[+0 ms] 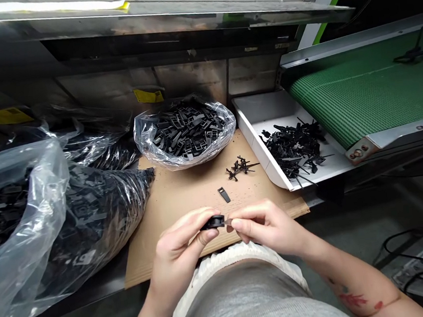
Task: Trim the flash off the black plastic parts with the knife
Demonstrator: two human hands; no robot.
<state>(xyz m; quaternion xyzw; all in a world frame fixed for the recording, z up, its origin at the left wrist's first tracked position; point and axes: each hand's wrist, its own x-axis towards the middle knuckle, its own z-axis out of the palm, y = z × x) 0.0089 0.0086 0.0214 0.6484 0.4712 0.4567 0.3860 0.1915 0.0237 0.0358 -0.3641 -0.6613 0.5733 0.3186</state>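
The left hand (184, 239) is gripping a small black part (213, 222) between thumb and fingers; the right hand (262, 226) is pinching a thin pointed piece (228, 222) at the part's right end, whether touching being too small to tell. The black part is showing a rounded outline and a recessed side, and is being held over the cardboard sheet (174, 197) by its near edge, roughly midway between the near corners. A loose flat clip (223, 194), square-holed at one end, is lying just beyond the hands. Spiky black pieces (239, 167) are lying toward the right edge, beside a white tray (255, 146). An open bag (177, 159) is occupying the far edge; a bulging bag (100, 215) is overlapping the left edge. Brown cardboard is showing between that bag and the clip, down to the near left corner.
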